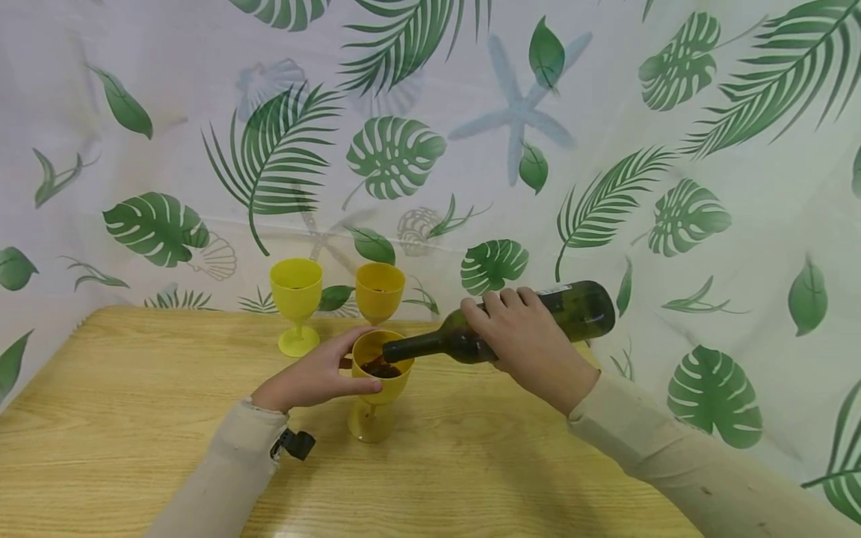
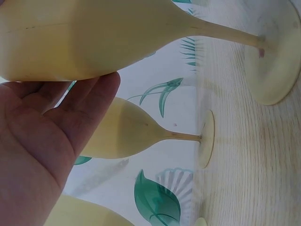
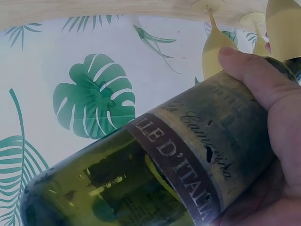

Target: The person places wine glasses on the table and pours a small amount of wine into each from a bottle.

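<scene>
A green glass wine bottle [image 1: 582,308] is tilted, its mouth over the rim of a yellow goblet [image 1: 392,388]. Dark red liquid runs from the mouth into the bowl, where more dark liquid lies. My right hand [image 1: 528,344] grips the bottle round its body; the right wrist view shows the label [image 3: 202,141]. With thumb and fingers about the bowl, my left hand [image 1: 312,377] holds the goblet from the left. The goblet's foot [image 2: 277,61] stands at the table in the left wrist view.
Two more goblets stand behind on the wooden table [image 1: 168,426]: a bright yellow goblet [image 1: 297,293] at the left and an orange-yellow goblet [image 1: 380,295] right behind the held one. A leaf-patterned curtain [image 1: 417,67] hangs along the table's back edge.
</scene>
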